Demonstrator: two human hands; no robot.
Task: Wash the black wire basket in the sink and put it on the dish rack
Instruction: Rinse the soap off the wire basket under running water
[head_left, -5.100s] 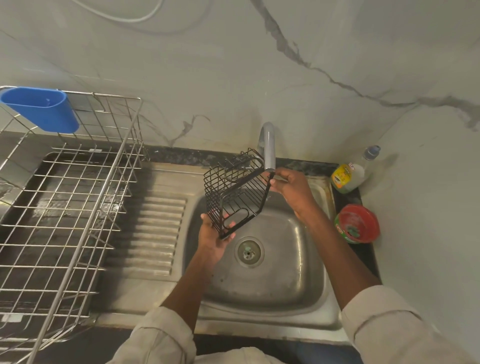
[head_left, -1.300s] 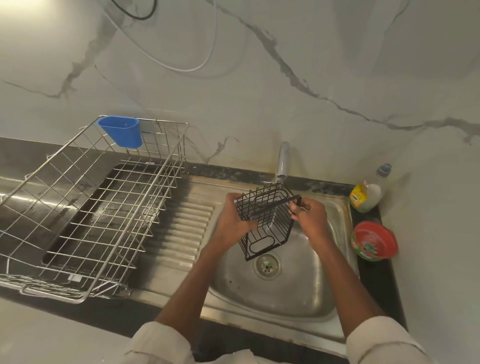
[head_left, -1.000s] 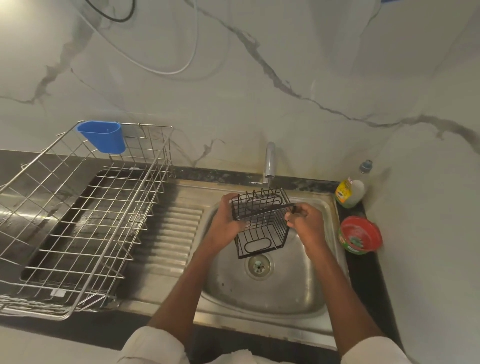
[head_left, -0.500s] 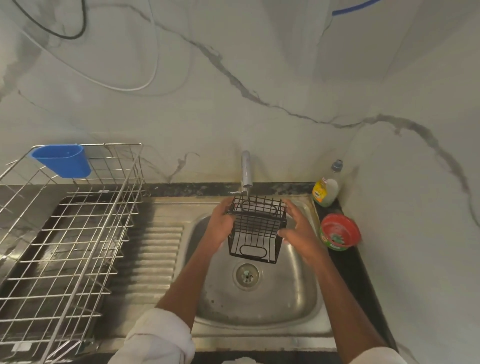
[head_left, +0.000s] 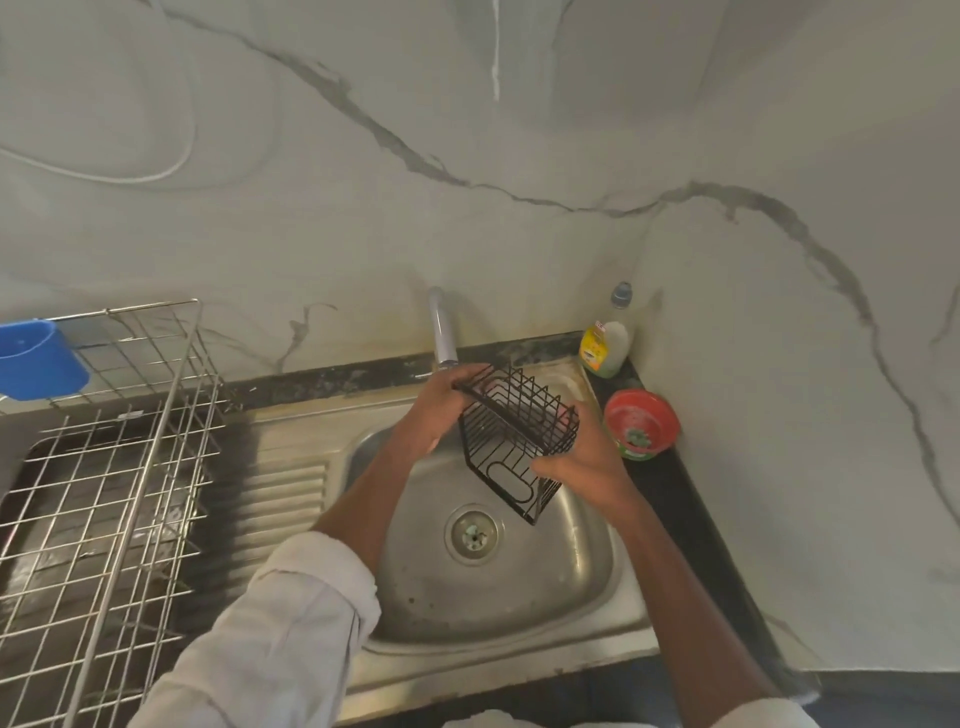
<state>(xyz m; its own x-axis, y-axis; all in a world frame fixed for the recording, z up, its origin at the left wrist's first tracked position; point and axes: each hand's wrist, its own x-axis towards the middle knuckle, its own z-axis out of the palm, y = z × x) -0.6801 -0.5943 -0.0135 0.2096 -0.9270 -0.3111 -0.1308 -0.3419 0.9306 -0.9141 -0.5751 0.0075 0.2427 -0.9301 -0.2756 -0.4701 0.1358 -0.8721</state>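
A person's left hand (head_left: 435, 410) grips the upper left rim of a black wire basket (head_left: 514, 440), fingers curled over the wire, while the right hand (head_left: 579, 465) holds its lower right side, fingers wrapped round the edge. The basket hangs tilted above the steel sink (head_left: 597, 587), just below the tap (head_left: 441, 330). The wire dish rack (head_left: 117, 447) stands well to the left on the table, so the left hand is likely nearer for the carry across.

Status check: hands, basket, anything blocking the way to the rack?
Both hands, left and right, grip the basket. Basket tilted over sink, under tap. Rack to the left, path open.
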